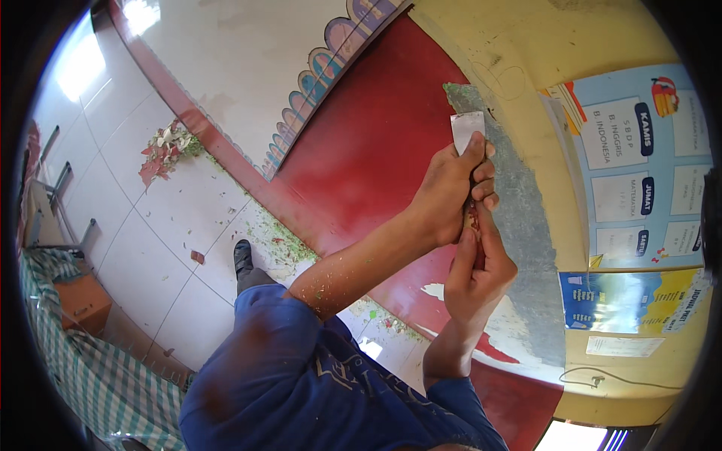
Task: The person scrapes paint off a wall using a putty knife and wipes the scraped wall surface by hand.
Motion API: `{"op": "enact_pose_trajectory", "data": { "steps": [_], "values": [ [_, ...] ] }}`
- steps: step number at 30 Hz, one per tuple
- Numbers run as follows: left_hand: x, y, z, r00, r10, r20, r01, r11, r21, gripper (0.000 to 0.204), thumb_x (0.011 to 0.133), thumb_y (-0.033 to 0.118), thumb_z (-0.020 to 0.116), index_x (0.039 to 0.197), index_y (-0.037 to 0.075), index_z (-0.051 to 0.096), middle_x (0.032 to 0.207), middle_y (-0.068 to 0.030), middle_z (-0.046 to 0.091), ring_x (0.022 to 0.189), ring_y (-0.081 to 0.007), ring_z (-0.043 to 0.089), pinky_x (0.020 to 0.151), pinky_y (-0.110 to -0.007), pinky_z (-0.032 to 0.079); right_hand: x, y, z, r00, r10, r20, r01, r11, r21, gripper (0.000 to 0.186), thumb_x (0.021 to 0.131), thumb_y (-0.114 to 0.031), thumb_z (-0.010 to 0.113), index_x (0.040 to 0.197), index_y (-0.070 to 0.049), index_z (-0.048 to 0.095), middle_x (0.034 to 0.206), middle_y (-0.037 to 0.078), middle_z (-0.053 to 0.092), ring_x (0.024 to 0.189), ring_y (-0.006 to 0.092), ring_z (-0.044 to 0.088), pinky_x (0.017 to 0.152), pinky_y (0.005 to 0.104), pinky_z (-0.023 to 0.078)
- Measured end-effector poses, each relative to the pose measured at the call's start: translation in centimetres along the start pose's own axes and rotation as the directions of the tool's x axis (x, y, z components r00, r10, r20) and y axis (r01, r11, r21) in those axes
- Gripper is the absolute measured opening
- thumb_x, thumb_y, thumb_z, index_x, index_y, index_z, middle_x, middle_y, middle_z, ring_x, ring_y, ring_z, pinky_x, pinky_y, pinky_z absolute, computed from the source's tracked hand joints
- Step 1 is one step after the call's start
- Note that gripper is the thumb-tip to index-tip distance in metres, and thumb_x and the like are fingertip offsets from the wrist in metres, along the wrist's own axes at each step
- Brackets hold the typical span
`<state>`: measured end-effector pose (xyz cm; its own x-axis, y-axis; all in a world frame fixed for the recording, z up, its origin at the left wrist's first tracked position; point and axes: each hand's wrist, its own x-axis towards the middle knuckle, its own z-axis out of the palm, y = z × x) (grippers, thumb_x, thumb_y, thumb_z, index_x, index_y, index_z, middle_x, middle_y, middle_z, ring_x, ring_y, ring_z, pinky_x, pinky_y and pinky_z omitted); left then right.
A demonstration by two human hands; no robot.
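Both of my hands are on a scraper (468, 129) with a flat, pale metal blade and a brownish, worn handle. My left hand (451, 177) wraps round it just behind the blade, thumb lying along the blade's base. Lower down, my right hand (481, 274) grips the handle's end between thumb and fingers. The blade rests against or very close to the wall, by a small green patch (468, 98) at the top of a bare grey strip (530, 255). Red paint (368, 128) covers the wall beside that strip. Small flakes stick to my left forearm.
Paint chips (278, 240) litter the white tiled floor (128, 225) along the wall's foot, with a larger heap of peelings (171, 150). Posters (632, 180) and a cable (598, 380) are on the yellow wall. A checked cloth (98, 376) and a wooden box (81, 303) are at left.
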<state>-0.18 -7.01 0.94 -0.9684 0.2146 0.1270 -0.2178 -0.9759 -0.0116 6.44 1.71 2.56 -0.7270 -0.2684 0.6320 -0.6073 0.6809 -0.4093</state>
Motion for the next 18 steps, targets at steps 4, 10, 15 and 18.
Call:
{"op": "enact_pose_trajectory", "data": {
  "steps": [4,10,15,18],
  "values": [
    [1.5,2.1,-0.8,0.983,0.177,0.044,-0.177,0.984,0.015,0.029,0.098,0.036,0.047,0.093,0.008,0.046,0.064,0.0019,0.037,0.049,-0.0077,0.037,0.048,-0.026,0.042,1.4,0.3,2.1,0.997,0.072,0.035,-0.067,0.990,-0.126,0.031,0.086,0.002,0.053,0.116,0.003,0.061,0.095,0.021,0.068,0.084,0.0209,0.069,0.067,0.0258,0.051],
    [0.4,1.9,-0.7,1.000,0.023,0.009,-0.023,0.997,-0.077,0.030,0.097,0.037,0.048,0.094,0.007,0.047,0.062,0.0028,0.036,0.046,-0.0071,0.035,0.044,-0.025,0.039,0.1,-1.1,2.1,0.994,0.110,-0.026,-0.112,0.987,-0.115,0.034,0.084,0.001,0.055,0.118,0.003,0.060,0.087,0.018,0.068,0.075,0.0220,0.068,0.064,0.0258,0.050],
    [0.8,2.5,-0.5,1.000,-0.006,0.008,0.006,0.998,-0.069,0.031,0.097,0.038,0.048,0.093,0.007,0.048,0.062,0.0028,0.037,0.046,-0.0070,0.034,0.043,-0.025,0.038,0.4,-1.2,2.2,0.999,0.047,-0.014,-0.049,0.976,-0.211,0.034,0.084,0.002,0.054,0.117,0.003,0.061,0.084,0.018,0.068,0.070,0.0210,0.068,0.060,0.0260,0.050],
    [0.6,2.5,-0.3,0.996,-0.092,0.018,0.093,0.992,-0.080,0.031,0.097,0.038,0.048,0.093,0.007,0.049,0.061,0.0029,0.037,0.044,-0.0068,0.033,0.041,-0.024,0.037,0.3,-1.3,2.5,0.996,0.001,-0.094,-0.019,0.982,-0.188,0.031,0.084,0.003,0.054,0.114,0.004,0.062,0.083,0.017,0.068,0.068,0.0203,0.068,0.058,0.0258,0.050]
  ]
}}
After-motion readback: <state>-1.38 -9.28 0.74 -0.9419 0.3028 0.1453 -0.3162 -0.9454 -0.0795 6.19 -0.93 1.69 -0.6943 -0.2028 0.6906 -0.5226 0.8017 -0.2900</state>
